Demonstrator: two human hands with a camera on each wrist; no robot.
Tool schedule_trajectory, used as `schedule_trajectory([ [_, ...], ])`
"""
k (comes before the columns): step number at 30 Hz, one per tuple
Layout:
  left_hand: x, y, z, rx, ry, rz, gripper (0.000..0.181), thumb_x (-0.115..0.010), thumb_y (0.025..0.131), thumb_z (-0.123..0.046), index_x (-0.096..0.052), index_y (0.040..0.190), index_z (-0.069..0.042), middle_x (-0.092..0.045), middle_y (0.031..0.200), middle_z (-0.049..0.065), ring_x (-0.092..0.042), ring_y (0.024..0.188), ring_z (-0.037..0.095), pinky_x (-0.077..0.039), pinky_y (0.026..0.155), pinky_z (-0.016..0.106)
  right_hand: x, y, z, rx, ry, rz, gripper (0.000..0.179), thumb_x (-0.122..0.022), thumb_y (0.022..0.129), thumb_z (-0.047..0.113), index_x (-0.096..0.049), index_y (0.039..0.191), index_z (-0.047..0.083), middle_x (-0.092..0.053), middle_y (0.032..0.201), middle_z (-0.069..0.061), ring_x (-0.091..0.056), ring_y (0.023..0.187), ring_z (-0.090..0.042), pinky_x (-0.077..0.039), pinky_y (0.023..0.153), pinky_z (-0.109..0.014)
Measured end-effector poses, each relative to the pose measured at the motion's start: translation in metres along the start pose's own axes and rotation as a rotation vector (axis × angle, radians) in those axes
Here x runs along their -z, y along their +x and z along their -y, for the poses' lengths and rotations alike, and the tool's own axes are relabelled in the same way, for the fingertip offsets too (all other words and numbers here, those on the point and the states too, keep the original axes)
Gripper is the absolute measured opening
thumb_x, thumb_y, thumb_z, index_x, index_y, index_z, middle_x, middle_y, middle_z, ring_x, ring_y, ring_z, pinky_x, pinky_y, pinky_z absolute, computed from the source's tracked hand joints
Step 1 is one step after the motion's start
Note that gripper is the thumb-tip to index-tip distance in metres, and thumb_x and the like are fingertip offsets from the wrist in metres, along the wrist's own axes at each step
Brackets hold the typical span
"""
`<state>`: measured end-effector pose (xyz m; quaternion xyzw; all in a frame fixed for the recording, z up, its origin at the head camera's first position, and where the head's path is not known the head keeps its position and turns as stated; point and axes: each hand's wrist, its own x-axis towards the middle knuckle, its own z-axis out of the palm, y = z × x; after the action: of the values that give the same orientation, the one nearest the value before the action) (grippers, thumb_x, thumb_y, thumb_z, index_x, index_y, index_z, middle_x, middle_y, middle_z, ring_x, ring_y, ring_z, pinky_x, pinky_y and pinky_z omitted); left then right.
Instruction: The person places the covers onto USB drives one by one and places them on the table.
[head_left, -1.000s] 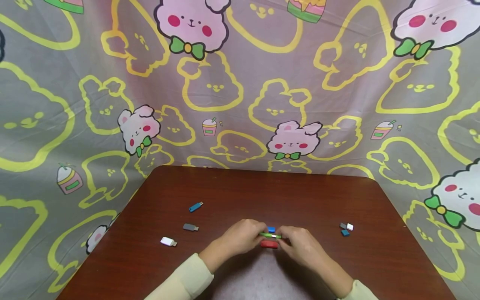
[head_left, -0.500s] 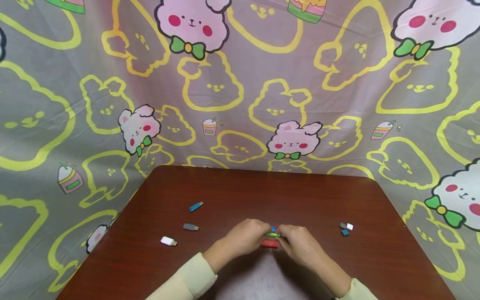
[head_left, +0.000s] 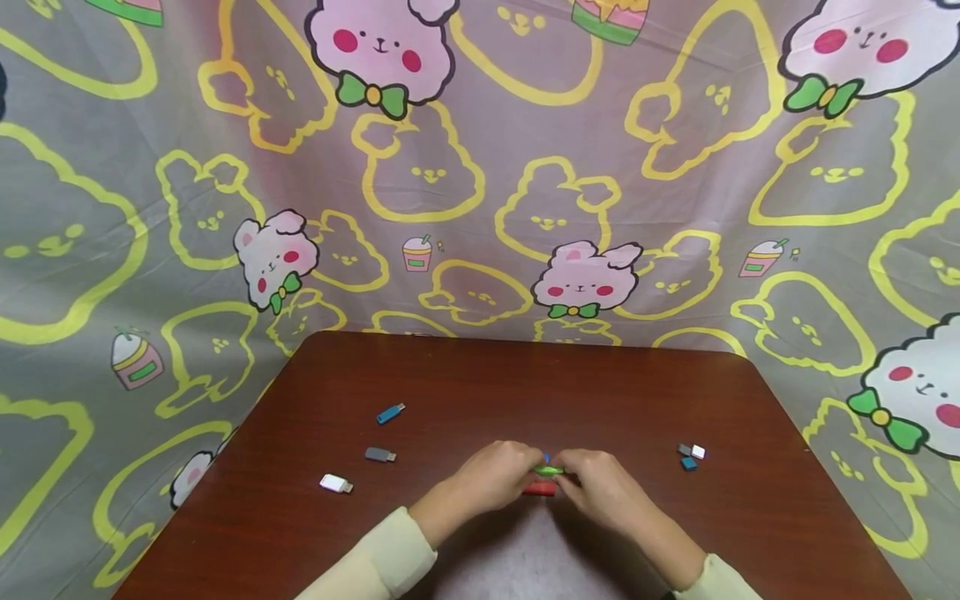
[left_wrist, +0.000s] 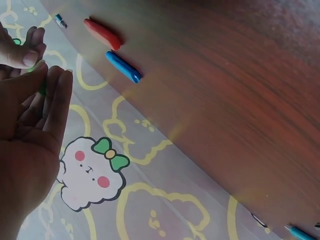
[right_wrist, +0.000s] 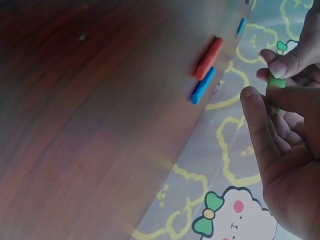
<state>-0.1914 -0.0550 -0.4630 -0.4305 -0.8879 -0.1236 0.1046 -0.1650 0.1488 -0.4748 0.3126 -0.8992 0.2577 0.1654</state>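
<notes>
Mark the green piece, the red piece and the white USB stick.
Green piece (head_left: 549,471), head view: its visible middle
Red piece (right_wrist: 209,59), right wrist view: its middle
White USB stick (head_left: 333,482), head view: its casing

There are two hands (head_left: 489,477), one green stick (head_left: 548,471), one red stick (head_left: 540,489), one blue stick (left_wrist: 123,67), three USB sticks (head_left: 378,454), three small caps (head_left: 689,464).

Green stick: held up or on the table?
Held up: left hand and right hand pinch the green stick; wrist views show it off the table.
</notes>
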Motion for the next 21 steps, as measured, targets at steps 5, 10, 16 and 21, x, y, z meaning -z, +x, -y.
schedule_trajectory([
  [5,0.000,0.002,-0.001,0.013,-0.022,0.038,0.010,-0.077,0.089,-0.014,-0.068,0.087,-0.016,-0.066,0.080,-0.012,-0.060,0.069,0.000,-0.047,0.061,0.014,0.001,-0.002,-0.003,-0.045,0.006,0.027,0.012,-0.080,0.084,0.010,-0.071,0.086,0.018,-0.068,0.078,0.013,-0.059,0.071,0.001,-0.050,0.059,-0.024],
  [10,-0.001,0.005,-0.002,0.018,-0.033,0.069,0.008,-0.077,0.090,-0.014,-0.070,0.090,-0.018,-0.067,0.083,-0.013,-0.060,0.072,-0.002,-0.046,0.063,0.013,0.003,-0.003,-0.006,-0.056,0.002,0.034,0.013,-0.079,0.085,0.009,-0.070,0.088,0.017,-0.067,0.077,0.013,-0.057,0.068,0.002,-0.048,0.057,-0.022],
  [16,-0.002,0.006,-0.003,0.028,-0.039,0.078,0.010,-0.075,0.092,-0.018,-0.072,0.101,-0.017,-0.069,0.089,-0.011,-0.061,0.079,0.000,-0.048,0.068,0.013,0.008,-0.004,-0.011,-0.096,0.006,0.072,0.013,-0.078,0.086,0.010,-0.070,0.090,0.019,-0.064,0.076,0.016,-0.051,0.066,0.003,-0.045,0.056,-0.021],
  [21,0.000,0.002,0.001,0.062,-0.032,0.066,0.027,-0.072,0.095,-0.026,-0.070,0.119,-0.015,-0.071,0.105,-0.006,-0.063,0.096,0.007,-0.052,0.080,0.020,0.016,-0.007,-0.024,-0.167,-0.065,0.088,0.014,-0.078,0.085,0.012,-0.070,0.089,0.022,-0.065,0.079,0.015,-0.052,0.067,0.001,-0.044,0.058,-0.024],
])
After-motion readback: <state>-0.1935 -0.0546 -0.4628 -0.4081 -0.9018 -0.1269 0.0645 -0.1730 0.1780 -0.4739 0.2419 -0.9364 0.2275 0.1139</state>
